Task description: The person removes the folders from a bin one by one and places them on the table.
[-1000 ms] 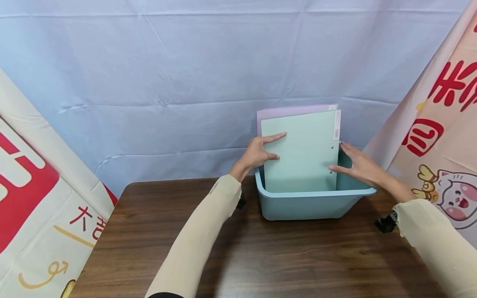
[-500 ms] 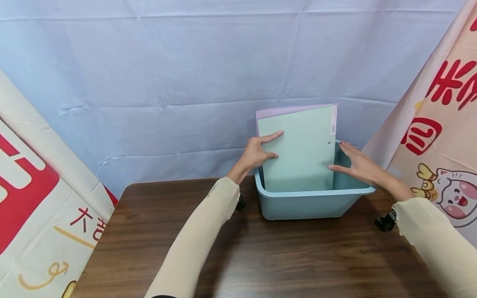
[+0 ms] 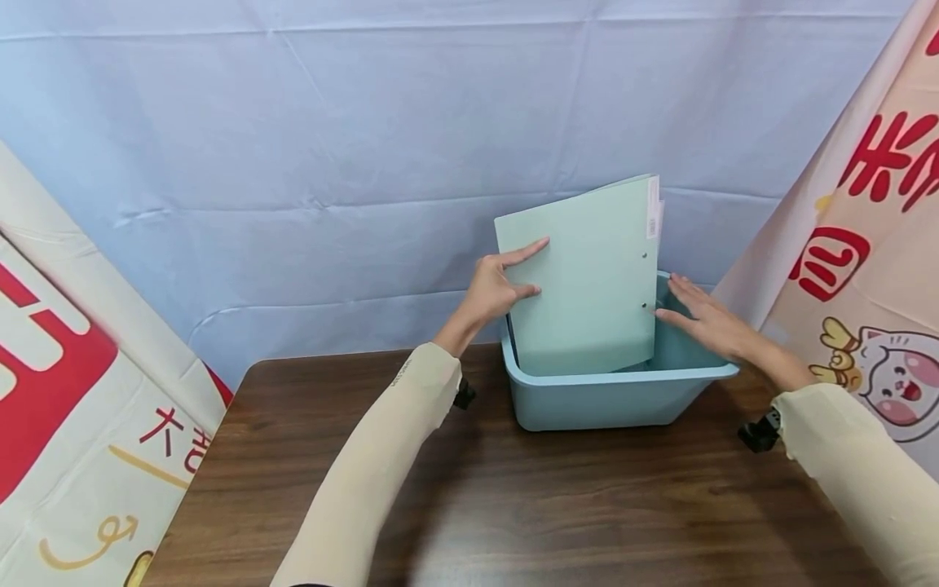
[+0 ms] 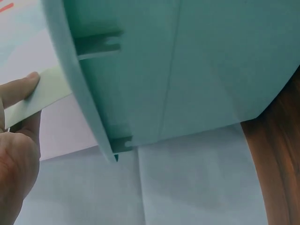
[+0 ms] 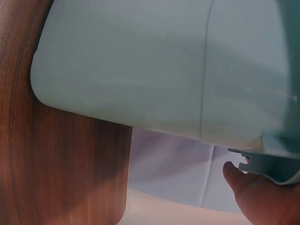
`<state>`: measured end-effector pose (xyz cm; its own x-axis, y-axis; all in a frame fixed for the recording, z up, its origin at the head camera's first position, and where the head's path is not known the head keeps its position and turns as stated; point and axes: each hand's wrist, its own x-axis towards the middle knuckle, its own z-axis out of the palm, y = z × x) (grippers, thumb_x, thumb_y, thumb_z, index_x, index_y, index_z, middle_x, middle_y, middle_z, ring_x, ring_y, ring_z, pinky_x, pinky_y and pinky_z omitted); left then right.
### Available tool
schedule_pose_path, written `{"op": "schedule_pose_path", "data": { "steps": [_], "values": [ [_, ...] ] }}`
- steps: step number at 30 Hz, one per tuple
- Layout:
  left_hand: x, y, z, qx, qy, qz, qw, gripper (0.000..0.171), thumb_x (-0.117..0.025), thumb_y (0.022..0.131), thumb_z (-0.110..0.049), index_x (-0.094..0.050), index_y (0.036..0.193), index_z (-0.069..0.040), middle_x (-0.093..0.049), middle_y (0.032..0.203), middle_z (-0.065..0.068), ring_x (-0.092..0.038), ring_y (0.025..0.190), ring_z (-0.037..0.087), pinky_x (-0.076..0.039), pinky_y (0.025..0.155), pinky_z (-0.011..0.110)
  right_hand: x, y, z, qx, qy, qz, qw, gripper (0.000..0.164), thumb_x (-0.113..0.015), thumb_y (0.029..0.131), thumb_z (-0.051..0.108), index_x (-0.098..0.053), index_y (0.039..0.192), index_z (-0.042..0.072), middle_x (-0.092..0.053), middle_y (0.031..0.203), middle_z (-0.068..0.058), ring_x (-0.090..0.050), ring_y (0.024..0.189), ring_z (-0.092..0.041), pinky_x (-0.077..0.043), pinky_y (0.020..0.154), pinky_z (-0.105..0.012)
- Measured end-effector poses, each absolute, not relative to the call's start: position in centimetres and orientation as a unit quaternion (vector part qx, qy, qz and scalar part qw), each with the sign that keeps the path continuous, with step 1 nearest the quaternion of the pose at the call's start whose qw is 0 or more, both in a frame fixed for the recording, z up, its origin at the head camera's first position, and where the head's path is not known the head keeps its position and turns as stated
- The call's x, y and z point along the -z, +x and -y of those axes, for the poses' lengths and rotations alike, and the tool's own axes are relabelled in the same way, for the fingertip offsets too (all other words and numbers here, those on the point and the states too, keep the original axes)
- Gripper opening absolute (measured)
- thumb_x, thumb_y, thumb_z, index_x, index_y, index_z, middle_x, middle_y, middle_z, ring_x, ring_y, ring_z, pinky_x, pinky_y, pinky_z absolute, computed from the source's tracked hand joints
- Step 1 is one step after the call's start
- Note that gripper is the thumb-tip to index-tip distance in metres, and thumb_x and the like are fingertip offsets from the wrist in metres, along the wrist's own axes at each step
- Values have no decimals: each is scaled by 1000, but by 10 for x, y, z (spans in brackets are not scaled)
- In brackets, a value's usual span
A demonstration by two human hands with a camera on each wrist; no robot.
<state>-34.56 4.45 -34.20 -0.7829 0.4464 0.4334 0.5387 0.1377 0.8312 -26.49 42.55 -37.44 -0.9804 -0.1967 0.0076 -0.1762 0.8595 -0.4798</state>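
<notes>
In the head view a mint-green file folder (image 3: 587,277) stands tilted in a blue-green plastic bin (image 3: 587,403), its upper right corner raised. My left hand (image 3: 493,285) grips the folder's left edge, with two digits on its front and the others behind. The left wrist view shows that same hand (image 4: 18,145) pinching the green folder (image 4: 47,91), with a pale lilac folder (image 4: 61,129) beyond it. Over the bin's right end, my right hand (image 3: 707,322) has its fingers extended near the far rim. Its thumb is close to the folder's right edge; whether it touches cannot be made out.
The bin stands near the back of a dark wooden table (image 3: 528,497). A pale blue cloth (image 3: 367,163) hangs behind, with printed banners at the left (image 3: 66,391) and right (image 3: 873,269).
The green folder has risen and tilted, its right side higher, and now hides most of the lilac folder behind it. My left hand has moved up and slightly left with it; the right hand hardly moved.
</notes>
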Motion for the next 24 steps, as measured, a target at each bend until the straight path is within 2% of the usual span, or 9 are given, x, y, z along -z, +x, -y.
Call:
{"op": "schedule_pose_path", "data": {
  "steps": [6,12,20,24],
  "values": [
    [336,-346,-40,567,-314,759,66,76,-89,81,4,-67,142,-36,-63,148,-7,-56,140,8,-54,105,28,375,-266,-427,260,-105,-960,13,80,-39,115,44,-4,166,-6,6,174,-26,7,160,-49,1,126,-68],
    [330,-345,-34,581,-317,745,81,77,-89,81,5,-67,142,-36,-64,147,-9,-57,139,9,-53,107,30,375,-268,-429,252,-115,-961,9,73,-31,117,40,-5,165,-9,6,173,-29,6,159,-51,0,126,-69],
    [321,-341,-27,608,-302,730,82,75,-89,82,3,-67,141,-38,-62,149,-9,-54,142,5,-52,110,34,374,-267,-429,248,-126,-960,4,68,-29,118,34,-6,164,-11,3,172,-31,5,159,-52,0,127,-67],
    [319,-340,-24,611,-292,730,94,75,-90,82,1,-67,141,-39,-62,149,-11,-52,142,3,-49,113,32,374,-265,-429,253,-127,-959,7,66,-28,118,31,-5,164,-10,4,172,-30,6,159,-51,2,127,-67]
  ]
}}
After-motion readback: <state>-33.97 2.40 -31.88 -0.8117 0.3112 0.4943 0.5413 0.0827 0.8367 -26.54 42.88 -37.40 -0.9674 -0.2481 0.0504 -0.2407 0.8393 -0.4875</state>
